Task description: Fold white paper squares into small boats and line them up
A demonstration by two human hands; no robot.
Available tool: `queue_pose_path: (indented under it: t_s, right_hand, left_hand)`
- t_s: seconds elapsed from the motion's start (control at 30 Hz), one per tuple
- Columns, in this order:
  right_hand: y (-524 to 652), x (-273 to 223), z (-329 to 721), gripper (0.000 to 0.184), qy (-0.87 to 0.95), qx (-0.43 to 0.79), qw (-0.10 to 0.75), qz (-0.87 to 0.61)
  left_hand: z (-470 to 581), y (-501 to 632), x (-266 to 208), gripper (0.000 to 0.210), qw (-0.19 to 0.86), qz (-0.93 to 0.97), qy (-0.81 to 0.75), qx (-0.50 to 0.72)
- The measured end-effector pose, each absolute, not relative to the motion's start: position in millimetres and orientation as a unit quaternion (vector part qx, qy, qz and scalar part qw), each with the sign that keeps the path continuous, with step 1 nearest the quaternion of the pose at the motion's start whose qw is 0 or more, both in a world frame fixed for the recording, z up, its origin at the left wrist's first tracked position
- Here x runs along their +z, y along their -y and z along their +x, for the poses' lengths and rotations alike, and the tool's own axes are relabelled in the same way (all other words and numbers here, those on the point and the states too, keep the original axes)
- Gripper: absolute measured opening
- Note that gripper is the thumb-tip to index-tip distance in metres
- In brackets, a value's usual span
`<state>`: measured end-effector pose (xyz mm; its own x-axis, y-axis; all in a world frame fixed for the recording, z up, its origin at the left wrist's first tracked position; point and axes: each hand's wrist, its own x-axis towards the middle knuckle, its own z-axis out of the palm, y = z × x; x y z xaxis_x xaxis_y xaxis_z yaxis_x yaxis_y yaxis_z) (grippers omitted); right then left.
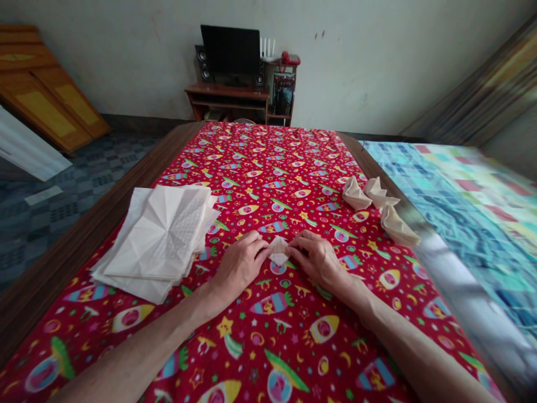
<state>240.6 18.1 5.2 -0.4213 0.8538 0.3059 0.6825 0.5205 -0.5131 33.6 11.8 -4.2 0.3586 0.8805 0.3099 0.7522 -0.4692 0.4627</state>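
Observation:
A small folded piece of white paper (279,251), roughly diamond-shaped, is between my two hands over the red patterned cloth. My left hand (243,260) pinches its left corner between thumb and fingers. On the other side, my right hand (316,257) grips the right corner the same way. To the left lies a stack of creased paper sheets (155,235), the top one marked with star-like fold lines. Several folded paper shapes (356,193) with pointed ends stand at the right edge of the cloth.
The red cloth (268,336) covers a long table with a dark wooden edge (138,162). A bed with a checked sheet (453,184) adjoins on the right. Beyond the far end stands a desk (226,92) with a monitor (230,50). A wooden cabinet (46,89) is at the left.

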Motion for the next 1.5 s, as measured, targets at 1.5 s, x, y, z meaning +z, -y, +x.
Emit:
queue_pose_path:
  t_s: [1.5]
  right_hand:
    - [-4.6, 9.1, 214.1, 0.028, 0.723, 0.290, 0.319, -0.540]
  left_hand:
    - [40.3, -6.7, 3.8, 0.009, 0.096, 0.786, -0.514, 0.330]
